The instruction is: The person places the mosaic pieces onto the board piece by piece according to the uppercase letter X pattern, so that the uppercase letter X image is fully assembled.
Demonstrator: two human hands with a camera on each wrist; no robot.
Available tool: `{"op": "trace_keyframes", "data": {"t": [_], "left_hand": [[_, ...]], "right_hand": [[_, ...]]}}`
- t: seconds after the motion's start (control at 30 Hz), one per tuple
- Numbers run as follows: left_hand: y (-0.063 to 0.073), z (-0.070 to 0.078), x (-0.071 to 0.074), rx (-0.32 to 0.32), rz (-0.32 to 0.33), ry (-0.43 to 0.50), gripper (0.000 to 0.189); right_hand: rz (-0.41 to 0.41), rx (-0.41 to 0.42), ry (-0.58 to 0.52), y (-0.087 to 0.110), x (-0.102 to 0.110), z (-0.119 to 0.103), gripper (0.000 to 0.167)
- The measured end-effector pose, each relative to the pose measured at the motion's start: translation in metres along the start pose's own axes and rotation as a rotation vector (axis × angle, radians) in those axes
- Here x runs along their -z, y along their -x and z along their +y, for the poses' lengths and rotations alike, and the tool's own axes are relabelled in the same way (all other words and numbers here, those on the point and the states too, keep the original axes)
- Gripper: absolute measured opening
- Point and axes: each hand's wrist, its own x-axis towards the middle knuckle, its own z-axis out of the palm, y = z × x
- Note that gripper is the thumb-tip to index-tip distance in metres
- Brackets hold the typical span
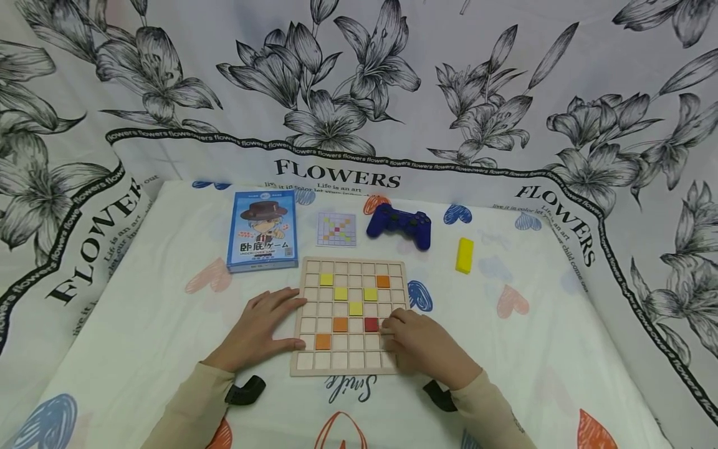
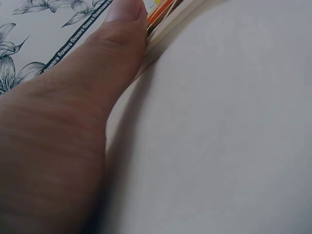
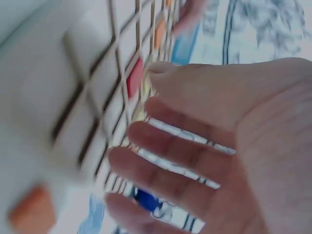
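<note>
A square wooden grid board (image 1: 308,360) lies on the table with several yellow tiles (image 1: 356,308), 3 orange tiles (image 1: 340,324) and a red tile (image 1: 371,324) in its cells. Along the board's left edge rests my left hand (image 1: 252,333), its fingers and thumb spread; the left wrist view shows the thumb (image 2: 92,73) against the edge. My right hand (image 1: 423,343) is over the board's right side, fingertips just right of the red tile. In the right wrist view its fingers (image 3: 170,141) look relaxed, with no tile visible in them.
Behind the board lie a blue game box (image 1: 262,231), a small card with a coloured grid (image 1: 336,229) and a dark blue game controller (image 1: 399,226). A yellow block (image 1: 464,255) lies further right. The printed cloth (image 1: 550,349) covers the table, and flowered cloth (image 1: 359,81) hangs behind.
</note>
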Motion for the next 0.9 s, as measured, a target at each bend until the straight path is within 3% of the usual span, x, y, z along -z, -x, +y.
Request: {"op": "trace_keyframes", "data": {"t": [0.13, 0.33, 0.9], "left_hand": [[0.002, 0.0, 0.001, 0.016, -0.017, 0.006, 0.08], [0.001, -0.001, 0.0, 0.007, -0.02, 0.01, 0.08], [0.0, 0.001, 0.001, 0.013, -0.02, 0.013, 0.081]], "right_hand": [[0.027, -0.101, 0.011, 0.022, 0.005, 0.015, 0.022], [-0.032, -0.24, 0.001, 0.041, 0.005, 0.024, 0.03], [-0.018, -0.244, -0.06, 0.052, 0.002, 0.03, 0.032]]}}
